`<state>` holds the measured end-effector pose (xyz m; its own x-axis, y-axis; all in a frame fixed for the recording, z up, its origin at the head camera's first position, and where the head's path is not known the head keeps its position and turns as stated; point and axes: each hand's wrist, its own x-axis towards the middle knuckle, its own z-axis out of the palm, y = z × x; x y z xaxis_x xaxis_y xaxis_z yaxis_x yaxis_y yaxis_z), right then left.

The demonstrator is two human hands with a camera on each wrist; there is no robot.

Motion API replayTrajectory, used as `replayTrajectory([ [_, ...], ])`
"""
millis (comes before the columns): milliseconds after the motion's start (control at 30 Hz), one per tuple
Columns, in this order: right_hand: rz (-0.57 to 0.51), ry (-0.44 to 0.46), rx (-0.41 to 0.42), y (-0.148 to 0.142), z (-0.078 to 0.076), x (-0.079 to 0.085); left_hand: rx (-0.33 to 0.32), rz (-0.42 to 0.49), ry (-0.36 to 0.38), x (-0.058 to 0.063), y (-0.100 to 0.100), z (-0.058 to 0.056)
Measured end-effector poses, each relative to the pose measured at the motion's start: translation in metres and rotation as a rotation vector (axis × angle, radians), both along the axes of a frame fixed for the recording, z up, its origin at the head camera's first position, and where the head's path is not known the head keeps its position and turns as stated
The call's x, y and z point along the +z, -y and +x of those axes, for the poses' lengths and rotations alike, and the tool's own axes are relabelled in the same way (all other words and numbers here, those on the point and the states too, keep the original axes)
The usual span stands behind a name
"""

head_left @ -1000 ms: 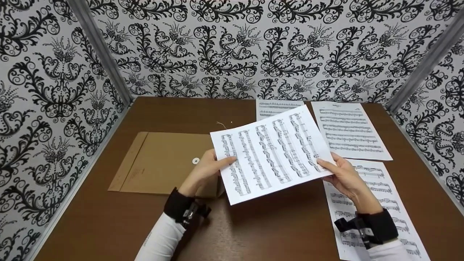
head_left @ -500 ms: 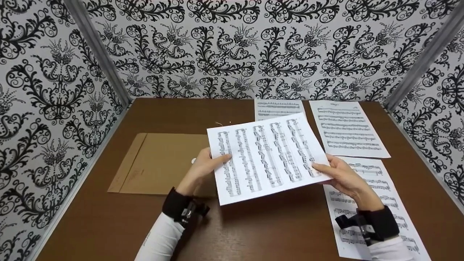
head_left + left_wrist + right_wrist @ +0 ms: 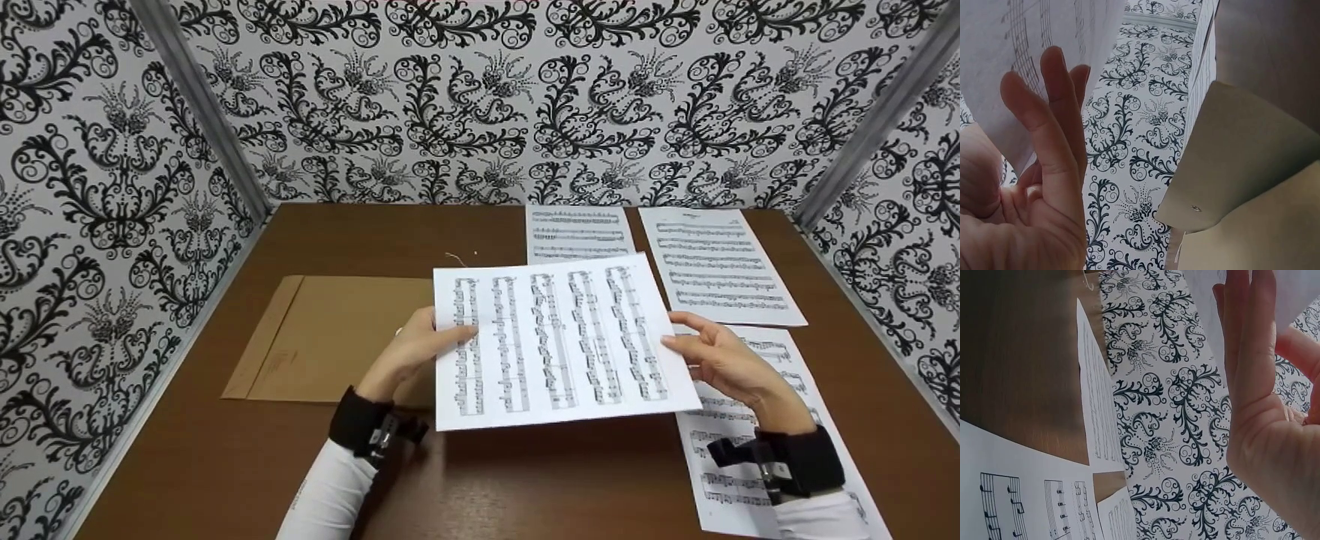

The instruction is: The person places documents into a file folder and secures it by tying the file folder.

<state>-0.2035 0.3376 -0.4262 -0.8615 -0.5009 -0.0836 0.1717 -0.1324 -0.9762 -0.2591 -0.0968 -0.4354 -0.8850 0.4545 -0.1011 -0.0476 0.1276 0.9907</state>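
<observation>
A white page of sheet music (image 3: 559,345), its staves running up and down, is held above the table in front of me. My left hand (image 3: 409,352) pinches its left side, thumb lying over the printed face. At the right edge is my right hand (image 3: 731,367), thumb tip just over the margin and fingers at the edge's far side. In the left wrist view the left hand's fingers (image 3: 1050,118) lie against the paper. The right wrist view shows the right hand's fingers (image 3: 1252,332) long and nearly straight beside the page, thumb opposite.
A brown envelope (image 3: 337,337) lies at the left, partly behind the left hand and page. More music pages lie at the right: a back middle page (image 3: 581,225), a back right page (image 3: 720,262) and a front right page (image 3: 735,487). Patterned walls (image 3: 480,97) enclose the brown table (image 3: 480,487).
The held page has turned so its lower edge is closer to level, and its right side has dropped. My right hand has shifted slightly right, out to the page's edge.
</observation>
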Motion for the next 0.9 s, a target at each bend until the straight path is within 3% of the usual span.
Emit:
replayTrajectory([
  [333,0.01,0.001,0.011,0.003,-0.002,-0.002,-0.05,-0.006,0.023,0.0,0.0,0.001],
  [667,-0.045,-0.015,0.073,0.012,-0.003,-0.009,-0.041,-0.048,0.019,0.0,-0.003,0.002],
  [900,-0.036,-0.019,0.081,0.019,-0.004,-0.014,-0.066,-0.028,0.03,-0.002,-0.004,0.002],
])
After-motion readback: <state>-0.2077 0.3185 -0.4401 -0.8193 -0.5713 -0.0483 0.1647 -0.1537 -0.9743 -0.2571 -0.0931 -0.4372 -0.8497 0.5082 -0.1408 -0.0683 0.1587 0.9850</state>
